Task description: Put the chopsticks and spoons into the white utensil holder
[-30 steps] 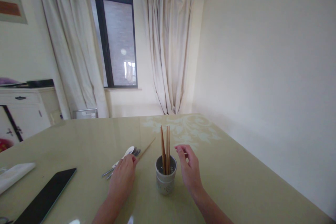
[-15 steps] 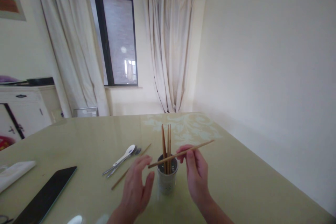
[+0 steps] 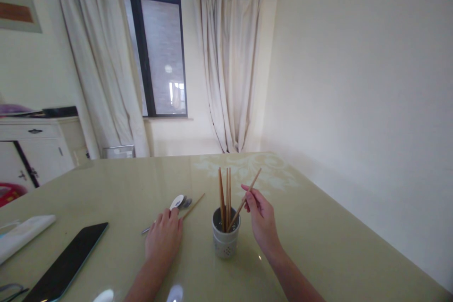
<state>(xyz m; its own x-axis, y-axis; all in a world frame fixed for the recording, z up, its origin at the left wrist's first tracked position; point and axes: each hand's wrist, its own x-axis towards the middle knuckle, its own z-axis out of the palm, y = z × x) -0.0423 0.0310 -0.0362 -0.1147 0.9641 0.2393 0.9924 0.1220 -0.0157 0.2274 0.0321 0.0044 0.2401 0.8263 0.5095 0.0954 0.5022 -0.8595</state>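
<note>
1. Fingers of my right hand [image 3: 262, 221] are pinched shut on a slanted chopstick [image 3: 247, 198], gripping it near its upper part.
2. That chopstick leans up and to the right, with its lower tip inside the holder [image 3: 225, 244], a pale perforated cup on the table [image 3: 318, 245] just left of my right hand.
3. Upright chopsticks [image 3: 224, 193] stand together in the same holder.
4. My left hand [image 3: 163, 241] lies palm down on the table, fingers loosely stretched. It covers the near ends of a white spoon [image 3: 177, 201] and a loose chopstick [image 3: 194, 205]. I cannot tell whether it grips either.
5. Further left lie a dark phone [image 3: 67, 264] and a folded white cloth [image 3: 24, 232].
</note>
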